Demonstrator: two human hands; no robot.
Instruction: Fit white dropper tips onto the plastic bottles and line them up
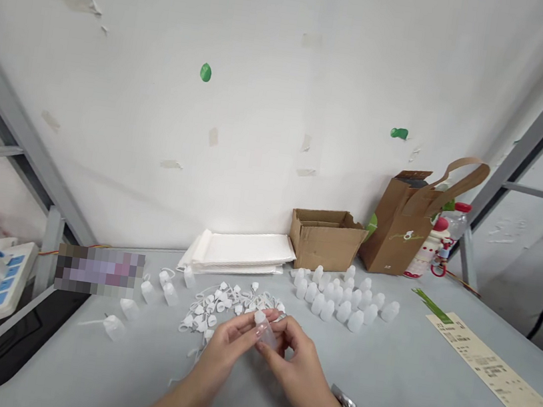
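Observation:
A small translucent plastic bottle (267, 335) with a white cap (260, 318) on its neck is held between both hands, tilted to the upper left. My left hand (230, 340) has its fingers closed around the cap end. Gripping the bottle's body is my right hand (292, 350), with a metal watch at its wrist. Just beyond my left hand lies a heap of white caps (217, 302) with thin straps. Several uncapped translucent bottles (330, 306) stand grouped to the right. At the left, several capped bottles (168, 293) stand or lean on the grey table.
Behind the bottles are a cardboard box (323, 246), a stack of white sheets (244, 253) and a brown paper bag (394, 227). A long printed paper strip (490, 372) lies at the right. A white power strip (2, 287) and a black mat (24, 344) are at the left.

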